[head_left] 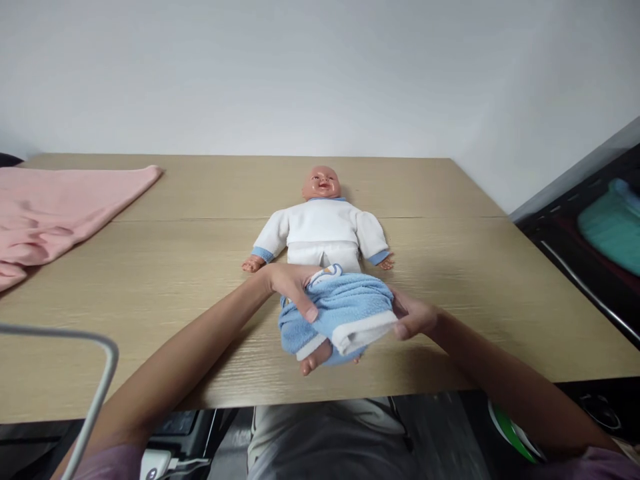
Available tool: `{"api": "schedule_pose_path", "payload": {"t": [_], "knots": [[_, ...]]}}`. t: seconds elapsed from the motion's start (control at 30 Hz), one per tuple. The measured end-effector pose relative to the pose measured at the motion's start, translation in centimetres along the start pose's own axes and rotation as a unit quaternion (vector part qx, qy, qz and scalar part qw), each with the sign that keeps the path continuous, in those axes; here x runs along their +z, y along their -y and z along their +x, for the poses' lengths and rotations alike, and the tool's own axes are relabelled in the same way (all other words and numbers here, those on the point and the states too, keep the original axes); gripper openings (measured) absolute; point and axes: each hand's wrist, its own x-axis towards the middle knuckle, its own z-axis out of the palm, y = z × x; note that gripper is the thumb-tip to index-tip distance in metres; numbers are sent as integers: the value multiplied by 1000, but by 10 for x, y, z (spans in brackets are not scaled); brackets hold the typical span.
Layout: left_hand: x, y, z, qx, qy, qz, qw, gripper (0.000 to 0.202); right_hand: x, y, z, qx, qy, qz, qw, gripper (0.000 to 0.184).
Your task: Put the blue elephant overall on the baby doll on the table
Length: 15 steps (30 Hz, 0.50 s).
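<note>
A baby doll (pixel 323 223) in a white top with blue cuffs lies on its back on the table, its head away from me. Blue terry pants (pixel 350 300) with white hems are bunched over its legs, and one bare foot (pixel 316 359) sticks out of a leg opening. My left hand (pixel 296 285) grips the pants near the waist, thumb on top and fingers hidden beneath the cloth. At the white hem on the other side, my right hand (pixel 413 315) pinches the fabric. The doll's other foot is mostly covered.
A pink cloth (pixel 75 213) lies at the table's left. A grey cable or bar (pixel 107 353) crosses the lower left. Beyond the right edge of the wooden table (pixel 475 267) stands a dark rack with a teal item (pixel 613 223).
</note>
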Motion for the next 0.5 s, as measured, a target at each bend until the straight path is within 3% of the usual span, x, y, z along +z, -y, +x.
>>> {"api": "schedule_pose_path", "payload": {"t": [0.07, 0.1, 0.23, 0.4, 0.5], "knots": [[1, -1, 1, -3, 29, 1, 1000, 79, 2, 6, 2, 0, 14, -16, 1000, 84], [1, -1, 1, -2, 23, 13, 1000, 77, 3, 7, 3, -5, -9, -30, 999, 77], [0, 2, -2, -1, -71, 60, 996, 88, 3, 6, 7, -68, -179, -107, 976, 46], [-1, 6, -5, -10, -113, 77, 991, 80, 11, 6, 10, -73, -235, -174, 953, 33], [-1, 8, -6, -15, -147, 71, 986, 77, 22, 11, 9, -107, -301, -223, 921, 26]]}}
